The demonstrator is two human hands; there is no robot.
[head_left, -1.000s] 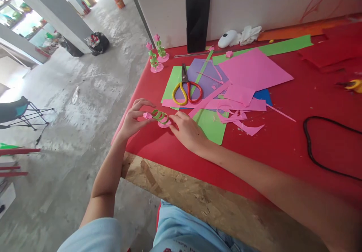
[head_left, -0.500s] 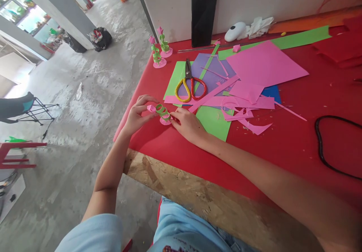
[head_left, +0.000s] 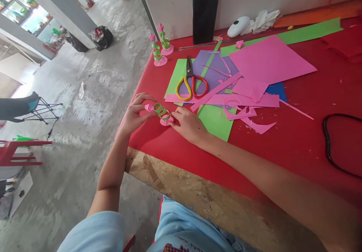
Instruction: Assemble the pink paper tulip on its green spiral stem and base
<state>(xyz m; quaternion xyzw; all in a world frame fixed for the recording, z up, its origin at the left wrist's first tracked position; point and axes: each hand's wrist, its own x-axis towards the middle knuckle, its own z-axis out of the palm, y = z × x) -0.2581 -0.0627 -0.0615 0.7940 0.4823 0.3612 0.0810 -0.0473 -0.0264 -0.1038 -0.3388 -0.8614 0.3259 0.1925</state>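
Between my hands is a small paper flower (head_left: 161, 111), tilted on its side, with a pink bud, a green spiral stem and a round pink base. My left hand (head_left: 136, 113) is closed by its bud end, with thumb and fingers around the bud and the top of the spiral. My right hand (head_left: 188, 125) pinches the edge of the pink base from the other side; its fingertips are partly hidden. Two similar paper flowers, a nearer one (head_left: 158, 59) and a farther one (head_left: 166, 48), stand upright at the table's far left corner.
Scissors (head_left: 192, 82) with yellow and red handles lie on purple and green paper. Pink sheets (head_left: 271, 61) and offcuts spread to the right on the red tabletop (head_left: 271, 150). A white mouse (head_left: 238, 26), a black upright panel (head_left: 206, 10) and a black cable (head_left: 326, 142) are around.
The bud end has moved slightly left with my left hand, and the green spiral looks a little more stretched. My right hand stays at the base. The view has shifted slightly.
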